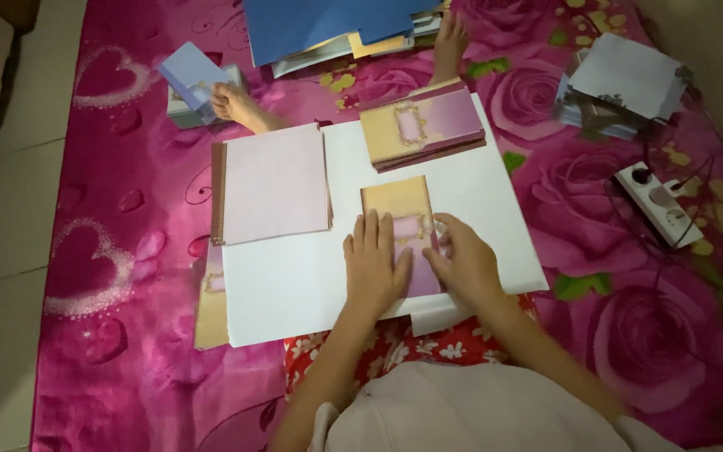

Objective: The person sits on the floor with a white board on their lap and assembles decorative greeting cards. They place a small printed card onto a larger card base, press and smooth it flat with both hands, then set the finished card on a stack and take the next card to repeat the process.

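two hands flat on one gold-and-purple card (402, 219) at centre frame, on the white sheet (294, 285). left hand (374, 266) spread, pinning it; right hand (462, 259) pressing its right edge. looks like creasing or folding; a finished stack (422, 124) waits above. grip needs a firm, even press.

Both hands, L (376, 269) & R (464, 262), flat on card (401, 209).
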